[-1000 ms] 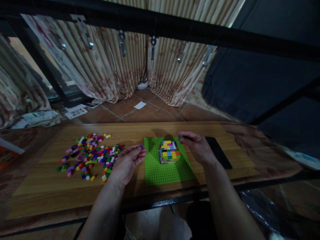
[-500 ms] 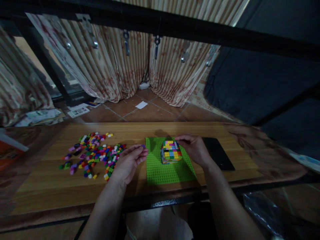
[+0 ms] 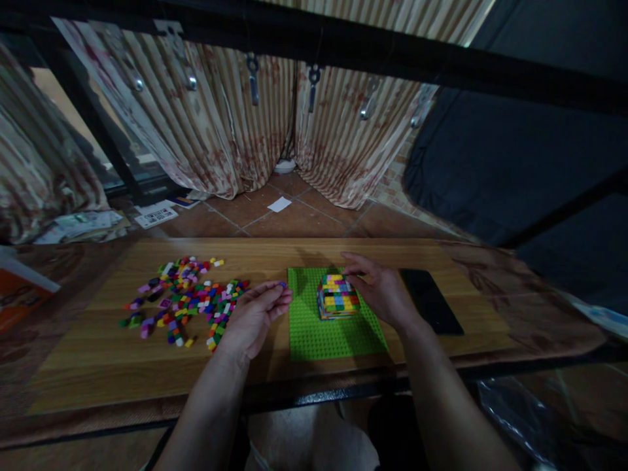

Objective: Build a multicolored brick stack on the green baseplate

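My left hand (image 3: 260,312) is over the wood left of the green baseplate (image 3: 314,343), closed in a pinch. Between its thumb and fingers shows a small purple-blue toy brick (image 3: 283,285). A block built of many-coloured toy bricks (image 3: 338,299), layered and roughly square, stands on the baseplate. My right hand (image 3: 375,288) is at the far right corner of that block. Its index finger is stretched out and apart from the fingers below, which reach the block's top edge; I see nothing held in it.
Loose coloured bricks (image 3: 196,297) are spread in a heap on the left of the wooden table (image 3: 122,379). A flat black slab (image 3: 432,302) lies right of the baseplate. An orange and white box (image 3: 22,288) stands at the far left, and striped curtains (image 3: 255,131) hang behind.
My right hand's index finger has lifted and spread away from the other fingers at the block's corner. My left hand keeps its pinch on the brick in about the same place.
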Tool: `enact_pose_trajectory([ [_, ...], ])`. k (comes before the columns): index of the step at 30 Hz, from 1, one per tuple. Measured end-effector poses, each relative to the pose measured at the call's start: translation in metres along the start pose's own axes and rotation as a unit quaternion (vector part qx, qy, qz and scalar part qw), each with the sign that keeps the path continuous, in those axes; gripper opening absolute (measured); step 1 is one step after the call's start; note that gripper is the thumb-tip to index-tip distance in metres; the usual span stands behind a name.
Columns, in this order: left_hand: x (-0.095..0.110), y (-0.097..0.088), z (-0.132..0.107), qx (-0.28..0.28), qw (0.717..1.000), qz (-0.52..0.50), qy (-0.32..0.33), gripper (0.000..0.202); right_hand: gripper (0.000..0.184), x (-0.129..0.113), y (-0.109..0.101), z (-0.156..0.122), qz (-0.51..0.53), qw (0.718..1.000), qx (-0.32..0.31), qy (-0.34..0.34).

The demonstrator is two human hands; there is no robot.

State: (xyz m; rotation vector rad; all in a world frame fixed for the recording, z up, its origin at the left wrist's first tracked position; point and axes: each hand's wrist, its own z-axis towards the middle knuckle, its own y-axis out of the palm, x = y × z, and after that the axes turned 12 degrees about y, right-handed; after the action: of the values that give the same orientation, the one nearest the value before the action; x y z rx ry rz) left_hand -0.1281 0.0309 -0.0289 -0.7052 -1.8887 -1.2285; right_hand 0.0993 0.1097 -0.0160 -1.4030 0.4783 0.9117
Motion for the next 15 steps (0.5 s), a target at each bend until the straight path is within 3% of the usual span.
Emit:
enact_pose_trajectory([
  [15,-0.0008,0.0009,-0.0001,0.003,1.0,0.0,-0.003,0.013,0.035,0.007,0.008,0.0056,0.152,0.985,-0.011,0.087],
])
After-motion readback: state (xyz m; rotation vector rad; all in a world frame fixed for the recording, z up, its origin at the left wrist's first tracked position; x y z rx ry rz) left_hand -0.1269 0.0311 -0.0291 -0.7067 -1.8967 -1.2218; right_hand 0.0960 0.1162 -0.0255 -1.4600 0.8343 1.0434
